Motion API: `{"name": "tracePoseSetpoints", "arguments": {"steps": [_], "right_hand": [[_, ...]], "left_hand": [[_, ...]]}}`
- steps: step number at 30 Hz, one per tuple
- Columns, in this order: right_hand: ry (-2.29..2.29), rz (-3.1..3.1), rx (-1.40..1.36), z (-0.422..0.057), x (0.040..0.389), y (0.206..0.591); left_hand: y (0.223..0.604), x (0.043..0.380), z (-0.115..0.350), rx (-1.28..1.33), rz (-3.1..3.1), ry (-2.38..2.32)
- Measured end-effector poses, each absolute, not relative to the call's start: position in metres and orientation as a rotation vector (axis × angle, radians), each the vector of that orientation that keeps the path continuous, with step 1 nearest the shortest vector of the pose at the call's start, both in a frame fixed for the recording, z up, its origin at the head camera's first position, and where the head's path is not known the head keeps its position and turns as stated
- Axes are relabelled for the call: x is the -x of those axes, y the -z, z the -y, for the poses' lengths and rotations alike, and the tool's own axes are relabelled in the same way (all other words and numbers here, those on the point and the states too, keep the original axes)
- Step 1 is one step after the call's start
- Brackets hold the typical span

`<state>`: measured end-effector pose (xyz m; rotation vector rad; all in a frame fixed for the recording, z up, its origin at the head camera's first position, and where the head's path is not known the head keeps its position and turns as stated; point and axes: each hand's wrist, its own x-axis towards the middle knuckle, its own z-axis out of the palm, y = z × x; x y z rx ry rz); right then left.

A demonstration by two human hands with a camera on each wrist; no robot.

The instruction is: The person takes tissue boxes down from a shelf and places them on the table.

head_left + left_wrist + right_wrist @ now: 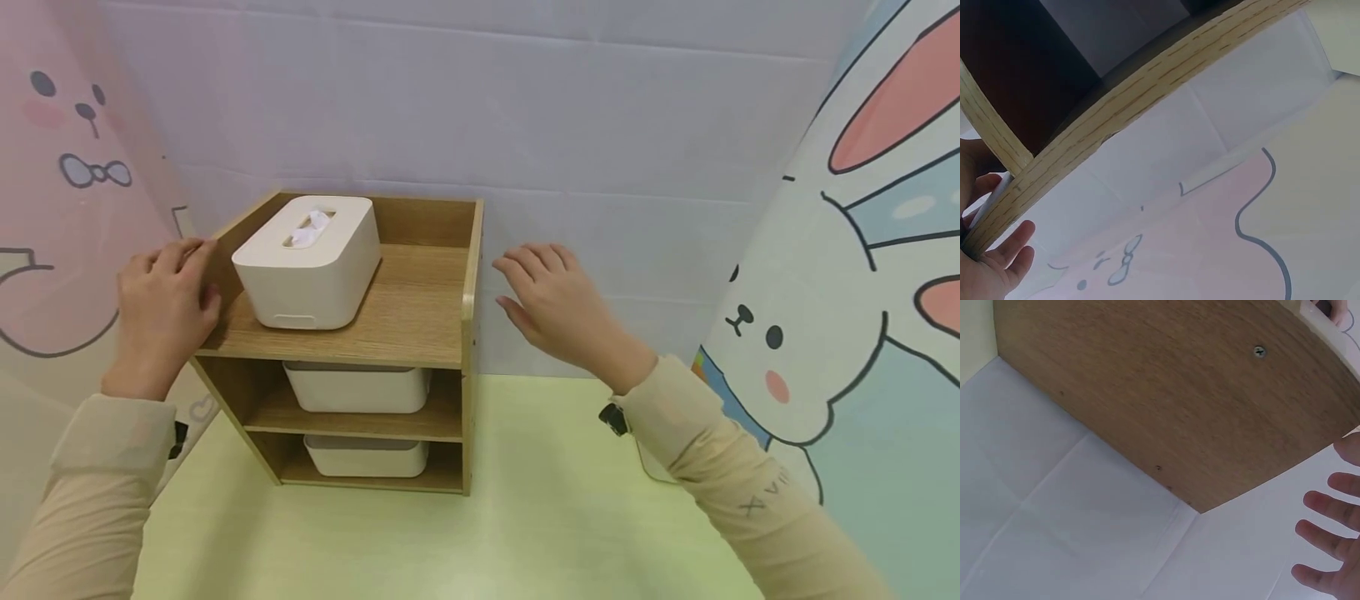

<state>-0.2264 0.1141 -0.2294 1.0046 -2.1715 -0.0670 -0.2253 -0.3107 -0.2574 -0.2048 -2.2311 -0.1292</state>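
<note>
1. On the bench (525,533), against the back wall: wooden shelf (405,317) with a tissue box (307,258) on top and two white bins (358,387) below.
2. Left hand (161,304) at the shelf's left wall, fingers curled over its edge; grip apparently closed on the panel, likely to steady it.
3. Right hand (555,304) just beside the right wall, not touching; fingers straight, grip wide, holding nothing.

Both arms reach forward in beige sleeves. The left hand (163,300) is raised with fingers loosely bent; the right hand (558,304) hangs open, fingers straight and spread.
</note>
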Motion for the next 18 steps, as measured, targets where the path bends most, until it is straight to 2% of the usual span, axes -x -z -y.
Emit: {"name": "tracePoseSetpoints", "arguments": {"steps": [9,18], "right_hand": [[0.137,2.148,-1.057,-0.073,0.218,0.205],[0.252,2.211,-1.089,-0.025,0.215,0.198]], "left_hand": [[0.258,0.225,0.310,0.198,2.229,0.105],[0.258,0.225,0.311,0.191,2.238,0.112]]}}
